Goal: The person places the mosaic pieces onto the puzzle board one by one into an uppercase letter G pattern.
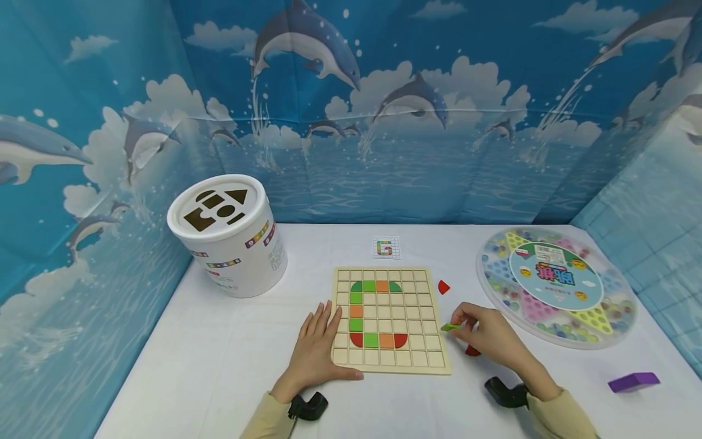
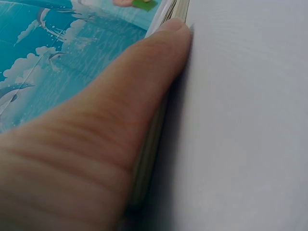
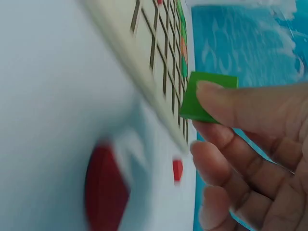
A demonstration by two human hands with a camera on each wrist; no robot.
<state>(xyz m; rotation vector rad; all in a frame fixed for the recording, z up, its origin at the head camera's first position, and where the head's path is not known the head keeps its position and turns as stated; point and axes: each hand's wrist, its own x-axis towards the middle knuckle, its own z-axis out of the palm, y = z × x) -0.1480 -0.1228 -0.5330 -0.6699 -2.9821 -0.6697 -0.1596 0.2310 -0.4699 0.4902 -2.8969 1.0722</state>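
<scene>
A wooden grid board (image 1: 395,369) lies on the white table, with green and orange square tiles and green and red quarter-round tiles forming a C-like outline. My left hand (image 1: 314,356) rests at its left front corner, fingers straight over the left edge and thumb (image 2: 139,72) along the front edge. Just off the board's right side, my right hand (image 1: 490,335) pinches a green square tile (image 3: 190,103) between thumb and fingers. One red quarter-round tile (image 1: 472,351) lies partly hidden below that hand; another red quarter-round tile (image 1: 443,286) sits farther back.
Behind the board lies a small pattern card (image 1: 386,247) with a coloured G. A white bucket (image 1: 247,262) with shaped lid holes stands back left. At right are a round marble game box (image 1: 556,286) and a purple block (image 1: 634,382). A dolphin-print curtain (image 1: 351,171) hangs behind.
</scene>
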